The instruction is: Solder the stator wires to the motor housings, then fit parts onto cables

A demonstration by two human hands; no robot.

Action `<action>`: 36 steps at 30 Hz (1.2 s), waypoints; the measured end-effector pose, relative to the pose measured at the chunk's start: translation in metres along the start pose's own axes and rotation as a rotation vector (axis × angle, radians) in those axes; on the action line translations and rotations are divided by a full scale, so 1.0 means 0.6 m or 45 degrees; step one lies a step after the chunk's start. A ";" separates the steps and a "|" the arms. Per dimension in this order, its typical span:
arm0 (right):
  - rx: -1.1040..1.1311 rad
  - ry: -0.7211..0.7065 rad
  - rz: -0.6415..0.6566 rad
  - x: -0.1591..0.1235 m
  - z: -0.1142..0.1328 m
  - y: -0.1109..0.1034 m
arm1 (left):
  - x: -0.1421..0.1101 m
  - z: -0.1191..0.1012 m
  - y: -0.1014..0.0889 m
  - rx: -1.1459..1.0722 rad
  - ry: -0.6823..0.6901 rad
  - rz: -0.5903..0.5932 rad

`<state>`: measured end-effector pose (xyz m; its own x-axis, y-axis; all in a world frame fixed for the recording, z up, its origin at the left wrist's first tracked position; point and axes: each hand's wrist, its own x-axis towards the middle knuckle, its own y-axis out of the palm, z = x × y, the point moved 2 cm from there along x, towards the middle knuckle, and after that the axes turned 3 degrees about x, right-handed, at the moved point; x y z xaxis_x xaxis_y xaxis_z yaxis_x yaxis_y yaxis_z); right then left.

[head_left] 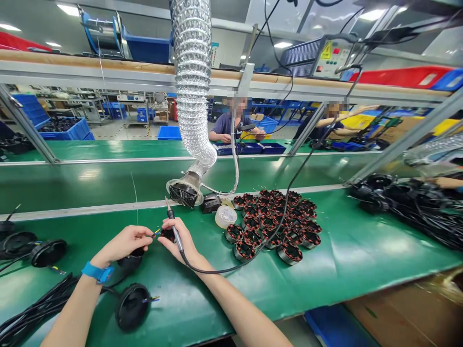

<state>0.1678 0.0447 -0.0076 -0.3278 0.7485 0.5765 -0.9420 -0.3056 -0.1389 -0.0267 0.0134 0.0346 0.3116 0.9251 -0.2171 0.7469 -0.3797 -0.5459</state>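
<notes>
My right hand has a soldering iron across it, its tip pointing up and its cable trailing over my forearm. The same hand's fingers also steady a copper-wound motor stator. Close by on the left, my left hand pinches thin coloured wires at the stator's edge. Beneath that hand a black round housing is partly hidden. Another black housing, with coloured wire ends sticking out, lies nearer the front edge.
Several stators stand grouped to the right, beside a round tub. A fume hose hangs overhead, its fan inlet behind my hands. Black cabled housings pile at right; others lie left. Two people work across the bench.
</notes>
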 end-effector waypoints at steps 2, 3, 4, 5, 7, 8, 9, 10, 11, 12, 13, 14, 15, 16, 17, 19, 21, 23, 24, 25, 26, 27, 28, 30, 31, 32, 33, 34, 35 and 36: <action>0.045 0.025 -0.019 0.003 0.007 0.013 | -0.001 -0.008 0.004 0.048 0.029 0.018; 0.068 0.055 -0.038 0.004 0.008 0.018 | -0.002 -0.011 0.005 0.075 0.037 0.018; 0.092 0.092 -0.059 0.004 0.007 0.022 | -0.002 -0.013 0.004 0.099 0.042 0.015; 0.117 0.129 -0.075 0.004 0.006 0.025 | -0.004 -0.014 0.003 0.119 0.047 0.013; 0.173 0.192 -0.101 0.003 0.001 0.030 | -0.007 -0.011 -0.003 0.152 0.045 0.007; 0.205 0.216 -0.111 0.002 -0.001 0.031 | -0.009 -0.009 -0.007 0.172 0.038 0.005; 0.237 0.233 -0.118 0.001 -0.003 0.032 | -0.011 -0.006 -0.011 0.197 0.030 -0.003; 0.265 0.248 -0.124 0.000 -0.004 0.033 | -0.013 -0.004 -0.015 0.222 0.025 -0.024; 0.287 0.261 -0.127 -0.002 -0.005 0.034 | -0.015 -0.002 -0.019 0.244 0.024 -0.062; 0.303 0.270 -0.128 -0.003 -0.005 0.034 | -0.016 -0.002 -0.022 0.256 0.026 -0.112; 0.312 0.277 -0.127 -0.004 -0.005 0.034 | -0.017 -0.003 -0.024 0.253 0.029 -0.165; 0.317 0.281 -0.124 -0.005 -0.005 0.034 | -0.017 -0.005 -0.025 0.233 0.037 -0.216; 0.321 0.280 -0.119 -0.006 -0.004 0.033 | -0.017 -0.008 -0.024 0.202 0.052 -0.249; 0.325 0.275 -0.114 -0.007 -0.003 0.033 | -0.016 -0.011 -0.021 0.165 0.078 -0.258; 0.328 0.264 -0.105 -0.007 -0.003 0.032 | -0.014 -0.015 -0.018 0.124 0.116 -0.240; 0.333 0.240 -0.078 -0.007 -0.003 0.031 | -0.010 -0.021 -0.009 0.032 0.202 -0.142; 0.347 0.227 -0.050 -0.008 -0.002 0.030 | -0.006 -0.022 -0.002 -0.040 0.256 -0.040; 0.381 0.227 -0.027 -0.008 0.002 0.031 | -0.005 -0.020 -0.001 -0.074 0.301 -0.012; 0.404 0.228 -0.019 -0.008 0.005 0.032 | -0.005 -0.018 -0.001 -0.084 0.319 -0.012; 0.432 0.231 -0.010 -0.008 0.009 0.034 | -0.005 -0.016 -0.002 -0.101 0.328 -0.002; 0.462 0.239 -0.001 -0.008 0.013 0.036 | -0.005 -0.013 -0.001 -0.129 0.326 0.027; 0.489 0.247 0.007 -0.008 0.018 0.038 | -0.005 -0.010 0.000 -0.163 0.311 0.073; 0.509 0.254 0.011 -0.008 0.022 0.040 | -0.005 -0.007 0.002 -0.198 0.288 0.117; 0.517 0.267 0.000 -0.008 0.026 0.043 | -0.003 -0.004 0.006 -0.257 0.245 0.144; 0.499 0.265 -0.020 -0.007 0.026 0.044 | -0.001 -0.002 0.008 -0.279 0.227 0.124; 0.473 0.260 -0.049 -0.007 0.025 0.043 | 0.001 -0.002 0.009 -0.295 0.206 0.089; 0.446 0.254 -0.079 -0.007 0.022 0.042 | 0.003 -0.001 0.010 -0.307 0.182 0.048; 0.420 0.247 -0.108 -0.007 0.017 0.041 | 0.005 -0.001 0.011 -0.316 0.156 0.011; 0.397 0.241 -0.131 -0.008 0.013 0.040 | 0.007 -0.001 0.012 -0.318 0.128 -0.023; 0.375 0.239 -0.148 -0.008 0.008 0.039 | 0.009 -0.001 0.012 -0.311 0.102 -0.055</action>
<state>0.1476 0.0310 -0.0100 -0.2528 0.8749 0.4131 -0.9217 -0.3477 0.1722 -0.0193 0.0156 0.0298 0.3144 0.9407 -0.1276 0.8773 -0.3393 -0.3394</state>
